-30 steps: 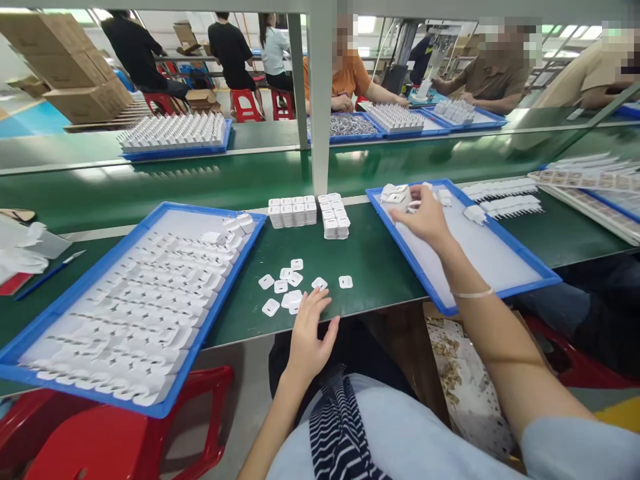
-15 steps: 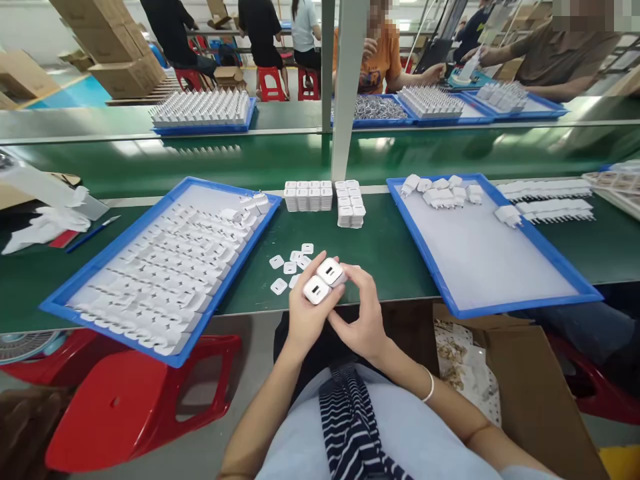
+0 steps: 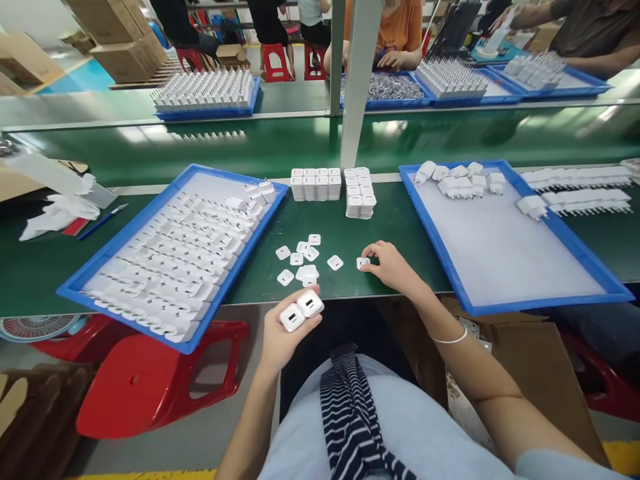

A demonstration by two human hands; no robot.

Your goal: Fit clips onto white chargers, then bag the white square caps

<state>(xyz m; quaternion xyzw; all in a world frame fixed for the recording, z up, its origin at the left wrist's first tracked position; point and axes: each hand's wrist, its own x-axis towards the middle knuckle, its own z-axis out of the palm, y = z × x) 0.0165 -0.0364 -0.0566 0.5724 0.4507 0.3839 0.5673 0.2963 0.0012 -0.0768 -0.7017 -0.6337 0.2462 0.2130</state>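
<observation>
My left hand is below the table's front edge and holds two white charger bodies side by side, ports facing up. My right hand rests on the green table with its fingertips on one small white square cap. More loose white caps lie scattered just left of it. A blue tray to the right holds a few white chargers at its far end. A blue tray to the left is filled with rows of white parts.
Two stacks of white blocks stand behind the caps beside a white post. A green conveyor belt runs behind. Other people sit across at trays. A red stool stands lower left, a cardboard box lower right.
My right hand let go of the chargers and reached forward onto a cap on the table. My left hand dropped toward my lap with both chargers.
</observation>
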